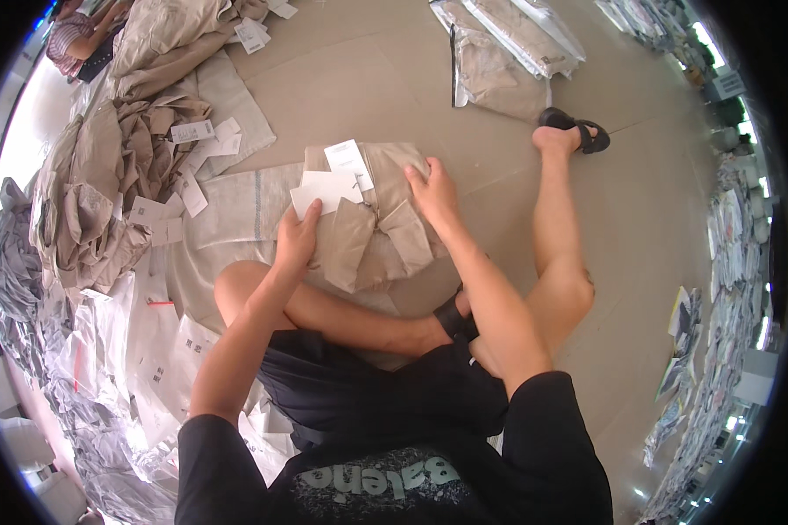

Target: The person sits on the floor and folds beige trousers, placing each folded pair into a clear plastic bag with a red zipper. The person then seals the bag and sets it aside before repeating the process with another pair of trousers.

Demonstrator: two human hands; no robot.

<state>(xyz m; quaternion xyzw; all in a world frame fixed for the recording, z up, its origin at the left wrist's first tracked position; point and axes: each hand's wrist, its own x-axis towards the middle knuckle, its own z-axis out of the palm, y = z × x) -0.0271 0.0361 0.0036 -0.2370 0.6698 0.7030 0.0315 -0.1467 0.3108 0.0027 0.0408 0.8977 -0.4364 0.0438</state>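
Note:
A folded beige garment (pixel 359 245) with collar-like flaps lies in front of my bent legs, on a woven sheet (pixel 228 206). My left hand (pixel 298 234) grips its left edge, the thumb on top beside a white hang tag (pixel 327 188) and the fingers hidden underneath. A second white tag (pixel 348 163) rests higher on the cloth. Closed on the garment's upper right edge is my right hand (pixel 433 188), its thumb and fingertips pressing the fabric.
A tall heap of beige garments (pixel 105 192) with tags rises at the left. Clear plastic bags (pixel 162 359) lie below it. Bagged beige garments (pixel 508 61) rest on the floor at the far right, near my sandal (pixel 591 136). Another person (pixel 79 39) sits far left.

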